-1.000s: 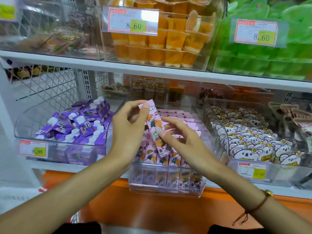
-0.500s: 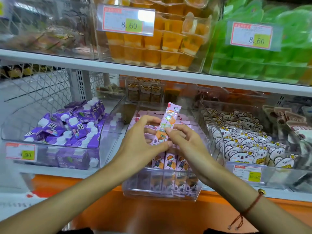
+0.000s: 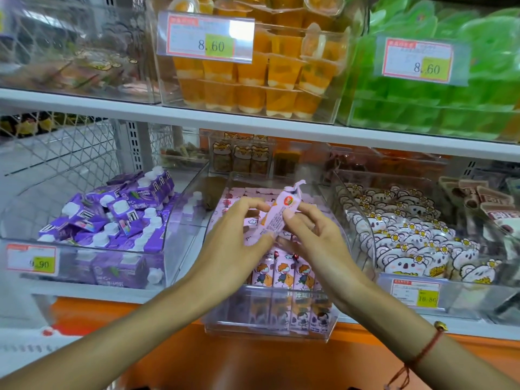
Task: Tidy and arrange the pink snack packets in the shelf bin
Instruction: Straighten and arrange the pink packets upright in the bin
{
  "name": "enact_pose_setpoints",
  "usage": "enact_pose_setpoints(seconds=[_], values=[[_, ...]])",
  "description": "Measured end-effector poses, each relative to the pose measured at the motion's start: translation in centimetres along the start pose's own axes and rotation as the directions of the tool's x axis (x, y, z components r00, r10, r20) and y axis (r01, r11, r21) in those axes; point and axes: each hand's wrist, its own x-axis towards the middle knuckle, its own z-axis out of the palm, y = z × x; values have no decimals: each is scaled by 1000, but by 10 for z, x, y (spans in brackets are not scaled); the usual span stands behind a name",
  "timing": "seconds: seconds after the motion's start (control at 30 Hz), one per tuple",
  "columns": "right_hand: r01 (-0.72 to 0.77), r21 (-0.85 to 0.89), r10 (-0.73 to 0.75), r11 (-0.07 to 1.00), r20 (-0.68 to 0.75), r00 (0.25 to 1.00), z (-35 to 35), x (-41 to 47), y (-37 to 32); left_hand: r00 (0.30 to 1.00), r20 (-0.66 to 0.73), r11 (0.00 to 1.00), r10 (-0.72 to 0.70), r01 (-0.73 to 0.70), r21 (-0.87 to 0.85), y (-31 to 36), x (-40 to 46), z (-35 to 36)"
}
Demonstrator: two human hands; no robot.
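Pink snack packets (image 3: pixel 281 273) already stand in a front row in the clear shelf bin (image 3: pixel 267 330); both hands, left (image 3: pixel 236 243) and right (image 3: pixel 315 240), pinch 1 loose packet (image 3: pixel 277 218) above it, and those behind look possibly unsorted.

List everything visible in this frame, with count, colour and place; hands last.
held pink packet: one, pink, above the middle bin.
pink packets: many, upright in the clear middle bin.
purple pouches: many, white caps, left bin.
koala packets: many, white, right bin.
orange jelly cups: many, upper shelf.
green packs: many, upper right.
price tags: four, on bin fronts.
left hand: holds the packet.
right hand: pinches it too.
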Motion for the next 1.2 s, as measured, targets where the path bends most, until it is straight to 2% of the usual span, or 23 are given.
enact_pose_setpoints(seconds=[0.1,0.17,0.37,0.53,0.63,0.7,0.83,0.97,1.2], values=[[41,9,-41,999,-56,998,3,0,0,997,-75,998,28,-23,65,4,-1,-1],[51,9,-50,999,-63,997,3,0,1,995,-91,999,30,-27,42,6,0,-2],[30,-67,-27,997,48,998,-3,0,1,997,-4,994,-71,71,-87,-1,3,-1],[166,-151,-176,974,-53,983,-2,0,2,999,3,998,-38,38,-55,-2,0,-1],[195,-142,-208,971,-87,974,-2,-1,1,999,-43,1000,3,-3,-8,1,0,-1],[198,-147,-209,969,-64,976,-2,-2,0,997,-77,1000,1,-3,-18,2,2,-2],[228,-214,-222,950,53,974,-4,-4,-4,999,-47,996,-1,-3,-94,4,5,-6],[343,-317,-307,884,158,939,-3,-9,-7,997,-60,998,38,-40,-39,3,6,-10],[382,-296,-344,875,175,923,-3,-10,-7,996,-55,994,66,-70,-79,3,6,-12]])
